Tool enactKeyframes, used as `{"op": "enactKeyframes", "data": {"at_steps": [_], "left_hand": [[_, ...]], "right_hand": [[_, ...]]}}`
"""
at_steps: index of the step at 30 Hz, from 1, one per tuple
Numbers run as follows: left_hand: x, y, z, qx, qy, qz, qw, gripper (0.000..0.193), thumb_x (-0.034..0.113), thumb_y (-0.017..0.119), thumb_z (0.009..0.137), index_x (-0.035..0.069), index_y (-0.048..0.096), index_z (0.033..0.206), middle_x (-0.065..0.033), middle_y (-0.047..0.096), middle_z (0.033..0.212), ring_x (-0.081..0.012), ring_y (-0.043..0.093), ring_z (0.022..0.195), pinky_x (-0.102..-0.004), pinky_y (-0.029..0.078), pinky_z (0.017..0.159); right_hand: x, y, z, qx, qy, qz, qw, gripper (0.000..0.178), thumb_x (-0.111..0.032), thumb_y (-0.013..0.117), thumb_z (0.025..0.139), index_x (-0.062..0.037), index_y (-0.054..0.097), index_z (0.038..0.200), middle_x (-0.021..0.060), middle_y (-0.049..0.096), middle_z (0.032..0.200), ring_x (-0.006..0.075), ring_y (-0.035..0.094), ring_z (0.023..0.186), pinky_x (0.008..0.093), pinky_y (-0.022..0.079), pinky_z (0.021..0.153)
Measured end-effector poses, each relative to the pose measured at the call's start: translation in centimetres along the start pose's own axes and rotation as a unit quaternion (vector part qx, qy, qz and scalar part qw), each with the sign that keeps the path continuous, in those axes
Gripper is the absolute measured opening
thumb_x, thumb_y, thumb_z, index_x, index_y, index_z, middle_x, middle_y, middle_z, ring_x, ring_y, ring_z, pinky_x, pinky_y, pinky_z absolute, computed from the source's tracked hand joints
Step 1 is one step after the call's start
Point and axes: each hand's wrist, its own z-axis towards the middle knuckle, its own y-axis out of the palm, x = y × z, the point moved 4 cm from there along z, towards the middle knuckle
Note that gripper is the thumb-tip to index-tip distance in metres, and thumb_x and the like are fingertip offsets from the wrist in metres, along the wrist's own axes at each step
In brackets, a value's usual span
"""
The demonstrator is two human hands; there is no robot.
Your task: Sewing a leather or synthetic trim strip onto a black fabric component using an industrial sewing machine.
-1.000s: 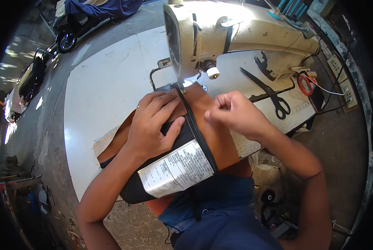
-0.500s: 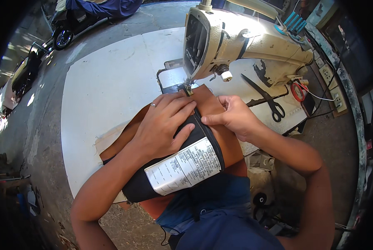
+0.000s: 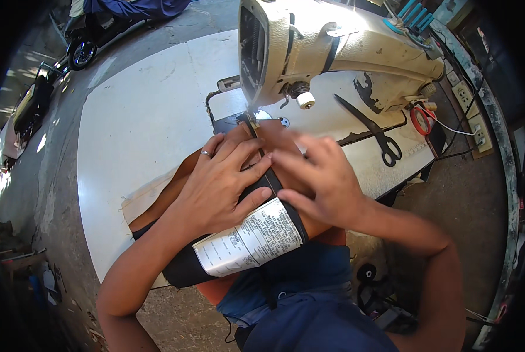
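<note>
A brown leather-like piece [image 3: 281,136] joined to black fabric [image 3: 180,267] lies over the front of the table, its far end at the presser foot [image 3: 249,120] of a cream sewing machine [image 3: 362,53]. A printed white label [image 3: 248,242] sits on the black fabric. Along the join runs a narrow black strip [image 3: 272,180]. My left hand [image 3: 215,190], a ring on one finger, rests flat on the work left of the strip, fingers stretched out. My right hand [image 3: 327,182] is over the brown piece with fingers apart, smeared by motion; its thumb is near the strip.
Black scissors [image 3: 385,141] lie on the white tabletop [image 3: 139,111] right of the machine, beside a red ring-shaped roll [image 3: 419,121]. Sockets [image 3: 479,138] and cables line the right edge. A covered motorcycle [image 3: 82,54] stands on the floor at the far left.
My right hand has let go of the brown piece's right edge and moved left over it, fingers spreading. My left hand stays on the work. The whole view has shifted slightly.
</note>
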Motion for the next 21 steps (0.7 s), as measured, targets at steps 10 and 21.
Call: {"op": "enactKeyframes", "data": {"at_steps": [10,21], "left_hand": [[0.1,0.0,0.3,0.0,-0.006,0.026,1.0,0.052,0.038,0.065,0.105,0.005,0.07,0.145,-0.0133,0.068,0.148,-0.0297,0.057,0.143,-0.0598,0.027,0.129],[-0.7,0.0,0.9,0.016,-0.001,0.084,0.996,0.053,0.043,0.064,0.105,0.006,0.073,0.142,-0.0128,0.068,0.145,-0.0282,0.058,0.138,-0.0574,0.033,0.122]], "right_hand": [[-0.5,0.1,-2.1,-0.038,-0.142,-0.085,0.986,0.045,-0.017,0.074,0.094,0.0027,0.072,0.135,0.0104,0.067,0.153,0.028,0.058,0.118,0.0467,0.043,0.101],[0.0,0.7,-1.0,-0.049,-0.142,-0.083,0.985,0.045,-0.017,0.074,0.092,0.0035,0.072,0.133,0.0116,0.066,0.151,0.029,0.057,0.117,0.0457,0.043,0.098]]}}
